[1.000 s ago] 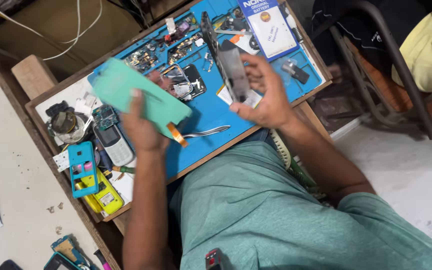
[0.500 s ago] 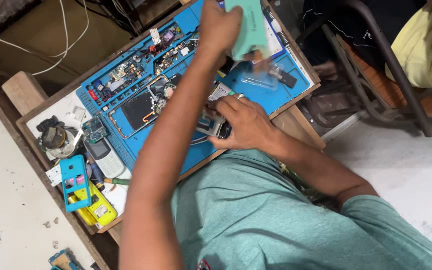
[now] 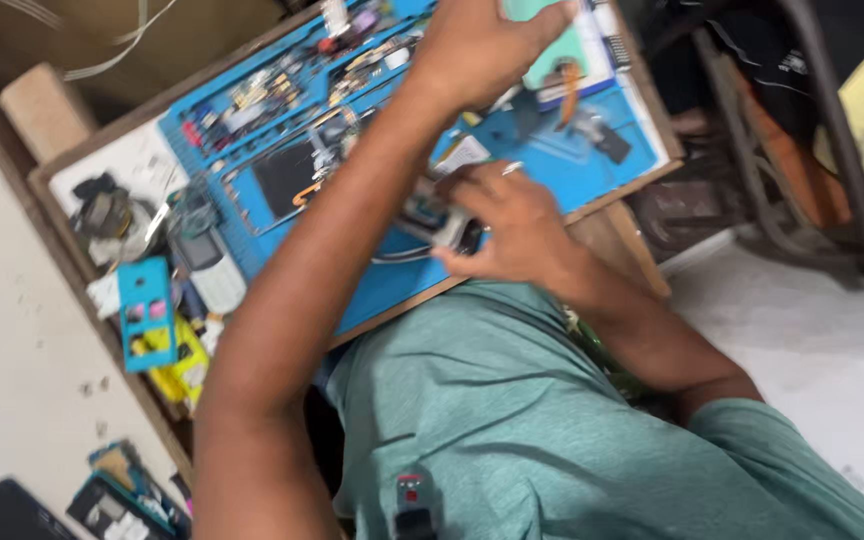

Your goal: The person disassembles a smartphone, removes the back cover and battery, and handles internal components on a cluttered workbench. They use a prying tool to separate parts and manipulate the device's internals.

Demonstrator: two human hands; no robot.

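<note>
The left hand (image 3: 472,45) pressed a pale green flat panel (image 3: 552,45) down on the blue rubber mat (image 3: 542,175), fingers spread; the right hand (image 3: 507,220) gripped a small dark phone part (image 3: 432,222), steadying it.

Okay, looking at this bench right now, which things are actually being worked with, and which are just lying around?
In use:
left hand on the pale green panel
right hand on a small device, blurred
blue work mat

Lying about:
keypad phone
blue box with coloured buttons
yellow item
dark screen piece
wooden block
</note>
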